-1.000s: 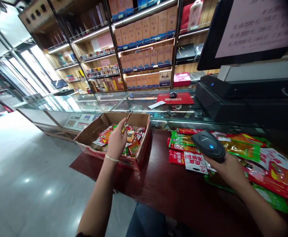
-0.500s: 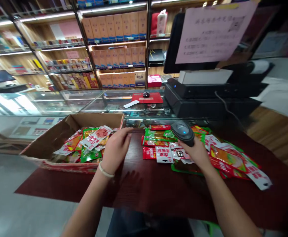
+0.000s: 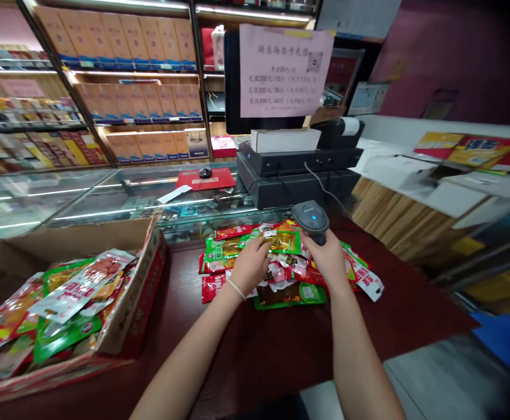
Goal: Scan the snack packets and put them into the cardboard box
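My right hand [image 3: 330,259] is wrapped round a grey barcode scanner [image 3: 311,217], whose small blue light shows on top. It holds the scanner above the right part of a pile of snack packets. My left hand [image 3: 251,265], with a pale band at the wrist, is over the left-middle of that pile. Its fingers are bent loosely and apart, at a green-edged packet [image 3: 285,241]; I see nothing gripped in them. Another green-edged packet [image 3: 290,296] lies at the pile's near edge, and a white-and-red packet [image 3: 370,282] sticks out at the right.
A cardboard box [image 3: 139,291] with more packets stands at the left on the dark red tabletop [image 3: 185,338]. Behind are a glass counter [image 3: 145,210], a red mat [image 3: 220,179] with a mouse, and a black cash drawer [image 3: 299,184] under a monitor bearing a pink notice [image 3: 281,70].
My view has swung to the right. My left hand has moved from beside the box to the packet pile. The scanner remains in my right hand above the pile.
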A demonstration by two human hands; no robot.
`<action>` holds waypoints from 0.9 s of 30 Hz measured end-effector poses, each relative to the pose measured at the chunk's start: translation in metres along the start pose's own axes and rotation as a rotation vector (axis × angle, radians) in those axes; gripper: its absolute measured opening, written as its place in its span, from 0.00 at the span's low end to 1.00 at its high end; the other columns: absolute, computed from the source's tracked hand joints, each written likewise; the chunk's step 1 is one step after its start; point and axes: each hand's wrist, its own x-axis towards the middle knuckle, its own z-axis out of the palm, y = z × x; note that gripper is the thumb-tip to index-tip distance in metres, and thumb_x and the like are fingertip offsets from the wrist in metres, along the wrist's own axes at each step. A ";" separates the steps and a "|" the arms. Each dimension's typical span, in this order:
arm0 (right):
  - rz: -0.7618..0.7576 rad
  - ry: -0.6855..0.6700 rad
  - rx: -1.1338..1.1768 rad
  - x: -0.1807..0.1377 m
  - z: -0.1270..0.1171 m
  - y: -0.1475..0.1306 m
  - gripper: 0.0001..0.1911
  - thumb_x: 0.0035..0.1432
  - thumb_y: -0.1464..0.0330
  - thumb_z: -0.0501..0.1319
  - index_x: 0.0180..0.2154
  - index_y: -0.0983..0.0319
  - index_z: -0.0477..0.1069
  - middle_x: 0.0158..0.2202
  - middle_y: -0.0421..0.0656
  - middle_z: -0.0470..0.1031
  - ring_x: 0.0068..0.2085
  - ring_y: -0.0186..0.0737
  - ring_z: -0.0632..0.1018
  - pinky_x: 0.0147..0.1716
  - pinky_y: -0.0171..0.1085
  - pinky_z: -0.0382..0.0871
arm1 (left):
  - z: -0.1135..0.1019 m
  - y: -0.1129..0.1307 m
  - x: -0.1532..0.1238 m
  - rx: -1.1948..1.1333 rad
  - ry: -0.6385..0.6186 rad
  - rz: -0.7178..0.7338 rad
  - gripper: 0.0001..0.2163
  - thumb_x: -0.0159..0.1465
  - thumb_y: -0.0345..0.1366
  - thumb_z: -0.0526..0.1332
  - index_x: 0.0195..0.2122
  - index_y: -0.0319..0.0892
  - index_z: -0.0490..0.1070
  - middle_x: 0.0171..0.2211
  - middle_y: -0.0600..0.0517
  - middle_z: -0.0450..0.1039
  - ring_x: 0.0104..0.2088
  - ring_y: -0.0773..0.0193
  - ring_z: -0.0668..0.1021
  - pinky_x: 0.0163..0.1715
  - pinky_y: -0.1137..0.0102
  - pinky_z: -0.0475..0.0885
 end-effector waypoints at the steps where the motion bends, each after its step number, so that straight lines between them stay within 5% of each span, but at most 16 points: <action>1: -0.001 0.010 -0.009 0.001 -0.002 0.000 0.21 0.51 0.54 0.63 0.39 0.63 0.75 0.29 0.43 0.78 0.31 0.43 0.75 0.33 0.38 0.68 | 0.007 0.000 0.007 0.022 -0.007 0.012 0.20 0.63 0.29 0.56 0.58 0.41 0.65 0.59 0.41 0.64 0.61 0.52 0.66 0.60 0.54 0.64; 5: 0.007 0.029 -0.022 0.003 -0.006 0.001 0.21 0.51 0.54 0.63 0.39 0.64 0.75 0.30 0.44 0.78 0.32 0.43 0.75 0.35 0.38 0.67 | 0.024 0.000 0.025 0.105 -0.008 0.011 0.25 0.60 0.26 0.56 0.60 0.41 0.62 0.60 0.39 0.62 0.60 0.50 0.65 0.59 0.52 0.63; 10: 0.013 0.036 -0.010 0.002 -0.006 -0.001 0.21 0.51 0.54 0.63 0.40 0.64 0.75 0.33 0.46 0.79 0.34 0.44 0.76 0.36 0.39 0.67 | 0.023 0.000 0.023 0.146 0.015 0.017 0.19 0.60 0.24 0.55 0.52 0.41 0.67 0.48 0.43 0.70 0.49 0.54 0.70 0.51 0.59 0.69; 18: -0.015 0.025 0.006 -0.002 0.002 0.000 0.20 0.51 0.55 0.64 0.39 0.63 0.75 0.32 0.45 0.79 0.33 0.44 0.76 0.34 0.38 0.67 | 0.000 -0.014 -0.022 0.158 -0.043 0.056 0.21 0.60 0.22 0.54 0.54 0.42 0.66 0.47 0.45 0.71 0.48 0.56 0.72 0.47 0.62 0.72; 27: -0.040 -0.082 0.007 -0.010 0.017 0.000 0.20 0.50 0.53 0.64 0.38 0.62 0.74 0.29 0.44 0.78 0.32 0.45 0.76 0.31 0.38 0.67 | -0.040 -0.040 -0.077 0.179 -0.203 -0.048 0.23 0.62 0.21 0.53 0.58 0.44 0.64 0.61 0.44 0.65 0.60 0.56 0.69 0.58 0.59 0.66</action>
